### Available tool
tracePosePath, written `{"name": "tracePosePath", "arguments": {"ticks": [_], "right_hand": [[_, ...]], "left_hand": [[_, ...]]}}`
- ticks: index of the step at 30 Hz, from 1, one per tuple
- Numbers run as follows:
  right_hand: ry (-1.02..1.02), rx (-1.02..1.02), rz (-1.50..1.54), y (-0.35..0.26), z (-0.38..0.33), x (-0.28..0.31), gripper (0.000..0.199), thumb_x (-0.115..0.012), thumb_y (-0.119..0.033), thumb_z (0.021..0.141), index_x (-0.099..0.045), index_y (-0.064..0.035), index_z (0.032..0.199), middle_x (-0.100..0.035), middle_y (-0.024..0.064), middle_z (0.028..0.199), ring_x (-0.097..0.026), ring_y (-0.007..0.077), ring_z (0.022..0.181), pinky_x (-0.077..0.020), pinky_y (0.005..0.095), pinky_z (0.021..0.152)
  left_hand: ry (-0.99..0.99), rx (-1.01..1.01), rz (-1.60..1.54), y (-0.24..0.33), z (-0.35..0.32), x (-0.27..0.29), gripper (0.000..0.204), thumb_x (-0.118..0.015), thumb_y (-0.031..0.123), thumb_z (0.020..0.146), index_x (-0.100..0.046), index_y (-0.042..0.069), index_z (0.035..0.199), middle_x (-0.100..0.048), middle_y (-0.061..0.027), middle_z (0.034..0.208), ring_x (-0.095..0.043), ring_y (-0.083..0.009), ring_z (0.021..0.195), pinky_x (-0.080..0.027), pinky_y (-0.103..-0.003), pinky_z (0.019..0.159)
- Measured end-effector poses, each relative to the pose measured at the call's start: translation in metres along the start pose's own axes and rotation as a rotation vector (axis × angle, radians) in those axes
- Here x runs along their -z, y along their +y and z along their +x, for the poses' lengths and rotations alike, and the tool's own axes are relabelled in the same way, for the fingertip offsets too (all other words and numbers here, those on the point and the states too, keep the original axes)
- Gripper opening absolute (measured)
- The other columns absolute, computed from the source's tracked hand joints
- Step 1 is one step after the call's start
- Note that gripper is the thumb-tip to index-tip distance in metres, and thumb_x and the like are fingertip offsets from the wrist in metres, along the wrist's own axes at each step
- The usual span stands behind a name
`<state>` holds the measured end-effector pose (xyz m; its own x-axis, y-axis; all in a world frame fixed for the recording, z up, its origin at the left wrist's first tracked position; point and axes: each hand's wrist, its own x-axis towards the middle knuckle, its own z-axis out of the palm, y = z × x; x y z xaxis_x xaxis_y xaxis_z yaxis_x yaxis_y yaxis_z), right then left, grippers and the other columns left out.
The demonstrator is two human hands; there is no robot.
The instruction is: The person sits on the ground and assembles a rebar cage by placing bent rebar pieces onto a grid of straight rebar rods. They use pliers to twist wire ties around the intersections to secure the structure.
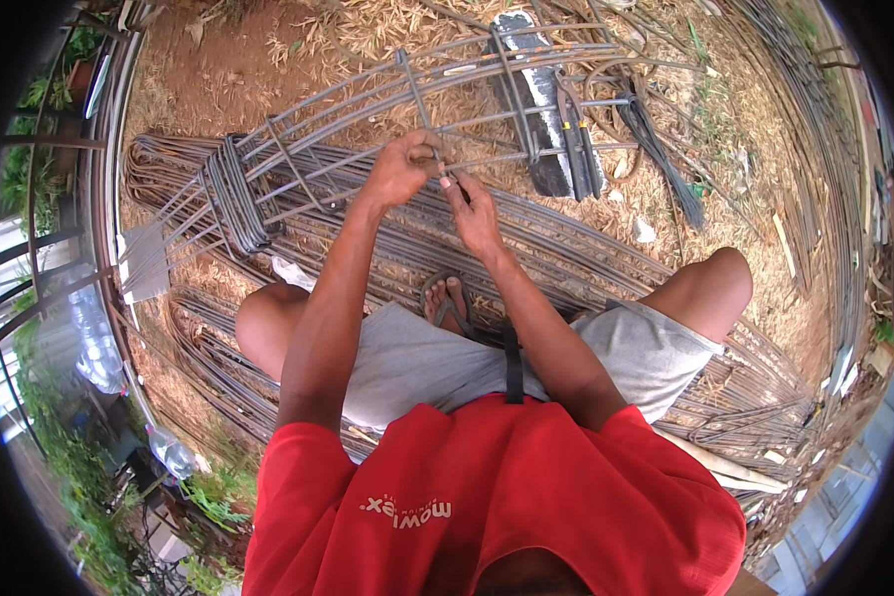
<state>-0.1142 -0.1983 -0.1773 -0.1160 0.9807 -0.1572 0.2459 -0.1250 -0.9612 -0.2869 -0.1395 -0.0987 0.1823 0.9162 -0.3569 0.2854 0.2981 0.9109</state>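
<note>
In front of me lies a long rebar cage [343,104], made of ribbed steel bars crossed by square stirrups. My left hand [399,171] is closed at the near lower end of one stirrup [415,89], where it meets a long bar. Close beside it, my right hand [475,212] has thumb and fingers pinched together at the same joint; what it holds is too small to make out. Right of the hands, end-cutting pincers [573,139] with yellow on the handles rest on a dark, white-smeared board [546,169]. Next to them hangs a bundle of dark tie wire [663,164].
A stack of stirrups [236,194] sits around the cage's left end. Long bent rebars [566,233] lie beneath my hands and around my sandalled foot [447,303]. More bars [800,119] run along the right. Plastic bottles [174,452] are at the left, by a metal frame.
</note>
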Motion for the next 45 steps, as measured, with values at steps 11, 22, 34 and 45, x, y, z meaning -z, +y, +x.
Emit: {"name": "tracePosePath", "arguments": {"ticks": [11, 22, 34, 45], "right_hand": [[-0.038, -0.057, -0.039, -0.015, -0.001, 0.006, 0.058, -0.060, -0.046, 0.110, -0.065, 0.0031, 0.139, -0.068, 0.0274, 0.134, -0.066, 0.0406, 0.124, -0.0503, 0.0464, 0.105], [-0.150, -0.142, 0.049, -0.014, 0.003, 0.007, 0.056, -0.053, -0.048, 0.112, -0.063, -0.0017, 0.143, -0.066, 0.0294, 0.138, -0.062, 0.0465, 0.130, -0.0487, 0.0489, 0.107], [-0.124, -0.157, -0.114, -0.022, 0.000, 0.008, 0.053, -0.050, -0.051, 0.113, -0.065, -0.0114, 0.144, -0.074, 0.0283, 0.109, -0.070, 0.0486, 0.109, -0.0527, 0.0536, 0.092], [-0.051, -0.081, -0.227, -0.010, 0.000, 0.003, 0.037, -0.057, -0.031, 0.108, -0.070, -0.0118, 0.137, -0.074, 0.0280, 0.094, -0.071, 0.0496, 0.096, -0.0540, 0.0567, 0.082]], "left_hand": [[0.062, 0.030, -0.054, 0.003, -0.003, -0.009, 0.017, -0.075, 0.018, 0.104, -0.070, 0.004, 0.111, -0.073, -0.0032, 0.103, -0.064, -0.0125, 0.101, -0.051, -0.033, 0.091], [-0.032, -0.081, -0.067, -0.002, -0.007, -0.003, 0.016, -0.077, 0.019, 0.102, -0.074, 0.005, 0.107, -0.069, -0.0007, 0.098, -0.063, -0.0128, 0.098, -0.051, -0.033, 0.088], [-0.073, 0.025, -0.127, 0.004, -0.009, -0.003, 0.015, -0.075, 0.019, 0.103, -0.074, 0.005, 0.108, -0.071, -0.0006, 0.106, -0.063, -0.0121, 0.105, -0.050, -0.033, 0.097], [-0.249, 0.058, 0.167, 0.021, -0.024, 0.009, 0.019, -0.082, 0.011, 0.092, -0.080, 0.005, 0.110, -0.075, -0.0067, 0.112, -0.068, -0.0182, 0.109, -0.053, -0.035, 0.101]]}}
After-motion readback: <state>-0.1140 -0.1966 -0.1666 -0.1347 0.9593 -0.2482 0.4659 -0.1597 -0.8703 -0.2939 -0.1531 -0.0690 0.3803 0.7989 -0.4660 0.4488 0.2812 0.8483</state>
